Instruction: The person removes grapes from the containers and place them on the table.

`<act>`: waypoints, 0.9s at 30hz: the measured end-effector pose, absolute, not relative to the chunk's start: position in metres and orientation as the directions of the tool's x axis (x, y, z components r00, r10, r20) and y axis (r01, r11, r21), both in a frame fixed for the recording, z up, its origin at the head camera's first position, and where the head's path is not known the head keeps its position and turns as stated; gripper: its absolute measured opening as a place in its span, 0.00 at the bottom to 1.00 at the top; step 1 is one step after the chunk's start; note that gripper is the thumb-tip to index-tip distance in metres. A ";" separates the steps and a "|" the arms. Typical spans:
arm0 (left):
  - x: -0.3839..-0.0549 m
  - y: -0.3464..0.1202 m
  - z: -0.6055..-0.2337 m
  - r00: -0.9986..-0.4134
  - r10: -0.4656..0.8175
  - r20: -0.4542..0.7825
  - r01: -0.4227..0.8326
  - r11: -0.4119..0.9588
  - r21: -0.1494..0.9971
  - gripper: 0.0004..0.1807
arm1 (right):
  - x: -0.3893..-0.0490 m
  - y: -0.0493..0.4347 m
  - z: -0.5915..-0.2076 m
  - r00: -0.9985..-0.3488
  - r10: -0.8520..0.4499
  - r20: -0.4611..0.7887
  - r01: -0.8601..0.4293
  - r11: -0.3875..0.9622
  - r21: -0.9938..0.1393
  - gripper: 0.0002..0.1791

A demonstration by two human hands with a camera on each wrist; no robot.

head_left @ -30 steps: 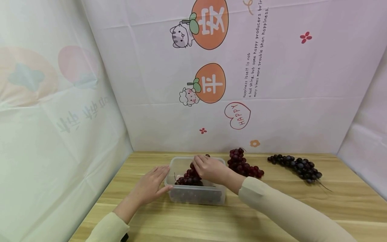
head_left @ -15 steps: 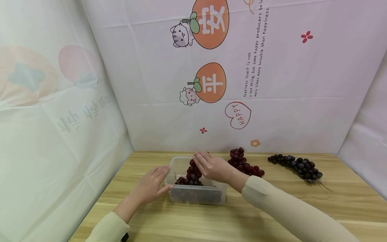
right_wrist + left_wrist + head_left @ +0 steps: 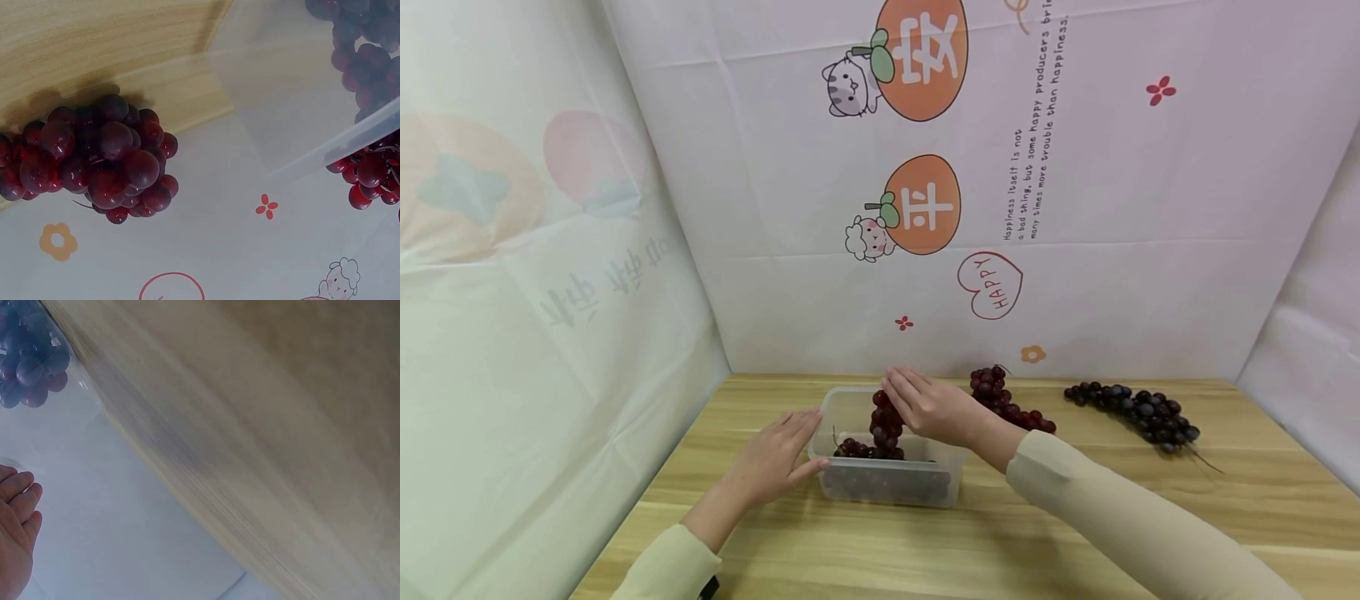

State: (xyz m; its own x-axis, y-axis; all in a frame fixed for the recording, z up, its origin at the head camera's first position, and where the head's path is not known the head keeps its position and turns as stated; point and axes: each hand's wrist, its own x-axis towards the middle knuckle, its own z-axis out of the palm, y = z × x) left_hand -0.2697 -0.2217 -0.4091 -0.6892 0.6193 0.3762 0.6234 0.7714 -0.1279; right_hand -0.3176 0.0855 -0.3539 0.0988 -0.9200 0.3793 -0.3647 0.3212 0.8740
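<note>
A clear plastic container [image 3: 925,467] stands on the table with dark and red grapes [image 3: 853,449] inside. Against its left rim rests my left hand [image 3: 775,454], fingers straight, thumb near the front corner. The same hand [image 3: 15,531] shows at the left wrist view's edge, below grapes [image 3: 31,369] seen through the plastic. My right hand [image 3: 936,410] grips the top of a bunch of red grapes [image 3: 884,425], which hangs upright into the container; its fingertips are partly hidden. In the right wrist view that bunch [image 3: 370,178] shows above the rim, the hand out of sight.
Another bunch of red grapes [image 3: 1000,404] lies just right of the container, partly behind the right hand. Farther right on the wooden table [image 3: 760,558] is a bunch of black grapes [image 3: 1138,412]. A printed white cloth [image 3: 805,317] hangs along the back edge.
My right hand has risen a little and shifted right, drawing the red grapes more upright out of the container. The left hand stays on the rim.
</note>
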 end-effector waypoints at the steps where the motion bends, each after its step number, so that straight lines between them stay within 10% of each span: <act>1: -0.270 -0.222 -0.409 -0.687 0.621 0.378 0.624 0.770 -0.130 0.41 | -0.318 0.086 -0.353 0.103 -0.918 0.382 -0.361 0.323 0.875 0.29; 27: -0.274 -0.224 -0.414 -0.673 0.622 0.399 0.630 0.766 -0.132 0.42 | -0.326 0.108 -0.323 0.268 -0.839 0.473 -0.454 0.323 0.830 0.20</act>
State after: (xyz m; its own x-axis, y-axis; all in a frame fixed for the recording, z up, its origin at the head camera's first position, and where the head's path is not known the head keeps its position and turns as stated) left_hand -0.2735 -0.2238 -0.4144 -0.6734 0.6224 0.3989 0.6295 0.7657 -0.1319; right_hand -0.3259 0.1076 -0.3233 0.2683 -0.8392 0.4730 -0.4539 0.3230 0.8305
